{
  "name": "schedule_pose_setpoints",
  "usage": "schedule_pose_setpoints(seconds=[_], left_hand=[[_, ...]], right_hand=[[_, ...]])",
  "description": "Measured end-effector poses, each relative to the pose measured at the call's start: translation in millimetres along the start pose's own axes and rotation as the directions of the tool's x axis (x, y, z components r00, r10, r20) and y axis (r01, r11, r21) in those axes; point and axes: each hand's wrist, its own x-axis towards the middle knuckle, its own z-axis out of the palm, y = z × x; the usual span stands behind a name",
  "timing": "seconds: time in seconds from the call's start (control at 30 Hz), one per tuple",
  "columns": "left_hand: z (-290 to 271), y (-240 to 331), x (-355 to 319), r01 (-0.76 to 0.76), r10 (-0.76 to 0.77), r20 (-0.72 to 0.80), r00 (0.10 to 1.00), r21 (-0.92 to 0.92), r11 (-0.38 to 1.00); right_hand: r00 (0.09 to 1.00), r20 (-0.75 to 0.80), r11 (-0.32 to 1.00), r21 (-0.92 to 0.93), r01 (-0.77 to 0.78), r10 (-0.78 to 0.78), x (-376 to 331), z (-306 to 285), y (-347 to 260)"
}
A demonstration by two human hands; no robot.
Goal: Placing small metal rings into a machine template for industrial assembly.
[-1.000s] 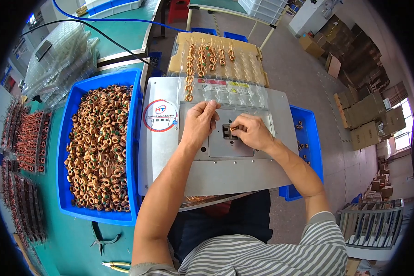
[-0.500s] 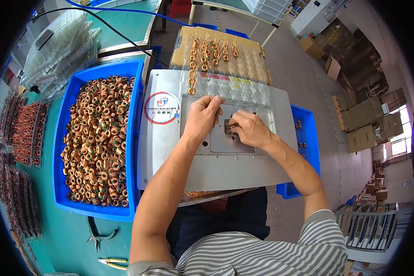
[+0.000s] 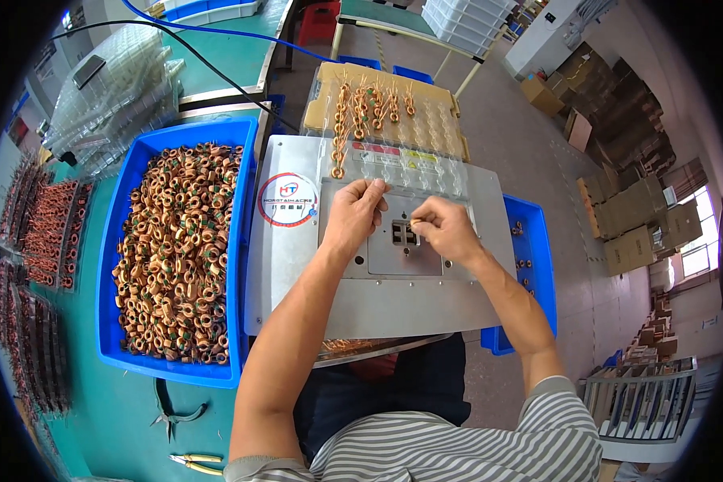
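My left hand (image 3: 355, 210) is closed, thumb against fingers, at the near edge of a clear moulded tray (image 3: 442, 178). Whatever it may hold is too small or hidden to make out. At the right side of a small slotted block (image 3: 399, 234) in the metal machine top (image 3: 297, 277), my right hand (image 3: 446, 230) has thumb and forefinger pinched. Something tiny may be between those fingertips, but I cannot name it. Several copper-wound ring coils (image 3: 340, 128) with long wire leads lie in rows in the left part of the clear tray.
On the left, a blue bin (image 3: 237, 265) holds a heap of ring coils. Another blue bin (image 3: 542, 265) with a few coils is at the right. Pliers (image 3: 173, 414) and yellow-handled cutters (image 3: 197, 460) lie on the green table (image 3: 120, 426). Filled trays (image 3: 52, 233) are at far left.
My right hand has moved off the slotted block to its right side, uncovering the slots. My left hand stays closed near the tray edge. The whole view has shifted slightly.
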Motion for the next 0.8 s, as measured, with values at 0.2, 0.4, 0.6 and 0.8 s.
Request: schedule_pose_setpoints(seconds=[0.2, 0.4, 0.6, 0.8], left_hand=[[-0.2, -0.8, -1.4, 0.040, -0.040, 0.080, 0.996, 0.007, 0.999], [6.4, 3.1, -3.8, 0.154, -0.136, 0.191, 0.972, -0.080, 0.985], [8.8, 7.1, -5.5, 0.171, -0.145, 0.206, 0.968, -0.112, 0.979], [3.3, 10.1, -1.7, 0.218, -0.150, 0.243, 0.958, -0.284, 0.934]], right_hand=[[0.985, -0.076, 0.731, 0.680, -0.064, 0.156, 1.6, 1.3, -2.2], [0.984, -0.117, 0.698, 0.716, -0.008, 0.132, 5.0, 7.0, -0.3], [0.993, -0.114, 0.816, 0.570, 0.093, -0.034, 15.7, 5.3, -2.4], [0.953, -0.299, 0.998, 0.035, -0.043, 0.052, 106.2, -41.0, 31.3]])
